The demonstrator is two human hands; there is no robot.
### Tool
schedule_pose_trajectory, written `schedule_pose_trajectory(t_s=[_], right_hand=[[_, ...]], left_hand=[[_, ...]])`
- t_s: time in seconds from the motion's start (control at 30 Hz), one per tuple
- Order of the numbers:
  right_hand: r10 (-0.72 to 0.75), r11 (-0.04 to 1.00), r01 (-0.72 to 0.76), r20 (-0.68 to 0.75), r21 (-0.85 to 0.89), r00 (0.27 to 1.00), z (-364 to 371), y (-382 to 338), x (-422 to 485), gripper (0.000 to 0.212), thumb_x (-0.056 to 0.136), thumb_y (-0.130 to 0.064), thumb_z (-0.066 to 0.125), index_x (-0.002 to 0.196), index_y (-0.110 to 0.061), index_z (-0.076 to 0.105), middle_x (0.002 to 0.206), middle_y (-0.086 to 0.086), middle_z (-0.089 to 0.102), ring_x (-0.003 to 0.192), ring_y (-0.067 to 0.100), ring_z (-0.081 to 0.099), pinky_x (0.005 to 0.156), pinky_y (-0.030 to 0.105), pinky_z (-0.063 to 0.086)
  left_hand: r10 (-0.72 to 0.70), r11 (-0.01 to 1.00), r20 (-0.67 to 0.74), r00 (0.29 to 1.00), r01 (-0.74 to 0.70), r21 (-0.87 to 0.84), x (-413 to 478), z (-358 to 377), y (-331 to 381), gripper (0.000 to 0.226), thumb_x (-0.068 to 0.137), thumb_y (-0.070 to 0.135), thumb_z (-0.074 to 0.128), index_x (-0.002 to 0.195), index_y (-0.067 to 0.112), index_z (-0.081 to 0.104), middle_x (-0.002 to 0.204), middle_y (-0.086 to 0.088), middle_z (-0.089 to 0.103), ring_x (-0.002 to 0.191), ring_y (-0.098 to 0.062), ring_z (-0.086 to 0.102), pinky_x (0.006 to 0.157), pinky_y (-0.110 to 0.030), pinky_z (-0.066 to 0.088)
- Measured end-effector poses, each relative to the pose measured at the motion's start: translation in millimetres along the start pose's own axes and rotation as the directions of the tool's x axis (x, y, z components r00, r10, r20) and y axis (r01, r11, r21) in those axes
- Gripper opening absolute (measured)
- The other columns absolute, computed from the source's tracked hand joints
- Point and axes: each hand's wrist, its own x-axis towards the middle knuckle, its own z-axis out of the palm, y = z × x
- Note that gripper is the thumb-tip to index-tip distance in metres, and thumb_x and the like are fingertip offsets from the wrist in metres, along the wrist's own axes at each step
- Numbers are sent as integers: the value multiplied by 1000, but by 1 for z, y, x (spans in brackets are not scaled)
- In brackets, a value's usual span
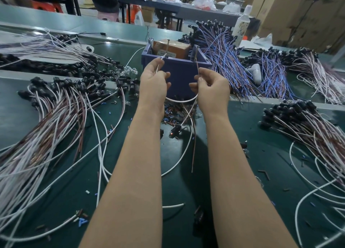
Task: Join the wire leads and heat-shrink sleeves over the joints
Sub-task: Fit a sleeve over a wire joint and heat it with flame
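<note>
both hands are raised above the green counter [270,150] and held apart in front of a blue bin [179,70]; a white wire [181,100] is pinched in the left hand [154,81], with its free end pointed up past the fingertips toward the bin's rim; from that hand the wire is slung in a low loop across to the right hand [211,87]; a thin brown lead [197,65] is pinched between the thumb and fingers of the right hand and is stood nearly upright before the bin's front wall; below the right hand more leads are run down to a black socket [174,131], on which a small red glow is seen; whether the socket is rested on the counter cannot be told; short blue and brown sleeves [173,115] are heaped on the counter under the hands, at the foot of the bin; a brown carton [171,46] is lodged inside the bin; a left bundle [56,107] and a right bundle [308,128] of white and brown leads with black sockets are spread on the counter; a sheaf of blue wires [224,57] is laid just right of the bin; a white bottle [241,26] is stood behind it.
</note>
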Motion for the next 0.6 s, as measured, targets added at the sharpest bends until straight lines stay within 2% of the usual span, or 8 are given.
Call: schedule_pose_trajectory(t_s=[0.1, 0.3, 0.37, 0.53, 0.6], right_hand=[[-7, 1000, 7, 6, 9, 1000, 1, 1, 2, 30, 96, 1, 43, 120, -4, 60, 97, 5, 63, 67, 9, 64, 84, 35, 56], [-22, 1000, 22, 7, 22, 1000, 1, 3, 5, 33, 95, 3, 42, 121, -4, 61, 95, 2, 61, 65, 7, 62, 81, 29, 55], [-28, 999, 28, 14, 25, 1000, 0, 3, 5, 33, 95, 3, 42, 121, -4, 61, 95, 1, 61, 66, 7, 62, 79, 26, 55], [-33, 999, 32, 31, 30, 999, -1, 3, 2, 31, 95, 2, 42, 118, -6, 61, 95, 4, 62, 67, 9, 61, 79, 30, 55], [14, 999, -14, 14, 47, 1000, -4, 3, 3, 25, 95, -2, 44, 113, -7, 60, 91, 5, 64, 68, 11, 59, 76, 30, 53]], left_hand=[[3, 1000, -1, 1000, -3, -10, -1, 0, 0, 36, 94, -3, 36, 116, 22, 49, 124, 4, 53, 85, -4, 53, 76, -22, 46], [1, 1000, -2, 1000, -1, -23, 1, 0, 1, 46, 93, -7, 34, 133, 13, 46, 136, -3, 50, 86, -7, 52, 67, -19, 45], [8, 1000, 1, 1000, -8, -20, 1, 0, 1, 44, 93, -6, 35, 130, 15, 48, 135, -2, 51, 88, -7, 53, 70, -21, 46], [5, 999, 27, 1000, -4, -32, -2, 0, 0, 32, 96, 0, 33, 105, 23, 54, 122, 3, 58, 88, -6, 57, 80, -25, 47], [-20, 998, 142, 990, 27, -48, -3, -1, 0, 34, 98, 3, 32, 100, 23, 59, 115, 4, 66, 92, -9, 63, 83, -27, 47]])
